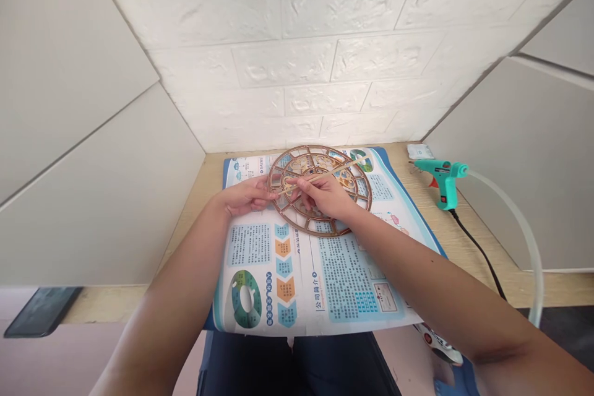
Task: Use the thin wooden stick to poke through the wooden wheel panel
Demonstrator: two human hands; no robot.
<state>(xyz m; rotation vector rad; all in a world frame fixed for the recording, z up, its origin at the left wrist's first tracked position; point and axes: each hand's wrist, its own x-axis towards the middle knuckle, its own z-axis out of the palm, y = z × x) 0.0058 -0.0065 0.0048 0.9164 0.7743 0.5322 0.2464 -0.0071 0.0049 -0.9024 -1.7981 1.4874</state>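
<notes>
A round laser-cut wooden wheel [297,161] with spokes and a printed centre lies flat on a printed paper sheet [283,266]. My right hand [322,195] is over the wheel's middle, pinching a thin wooden stick [346,167] that slants across the wheel. My left hand [245,195] lies on the wheel's left rim, with its fingertips close to the stick's left end. Whether that hand grips the rim is hidden.
A teal hot glue gun [440,176] lies right of the sheet, its black cable [477,247] running towards the front. A clear plastic tube [526,235] curves beside it. White panels flank the desk, and a white brick-textured wall stands behind.
</notes>
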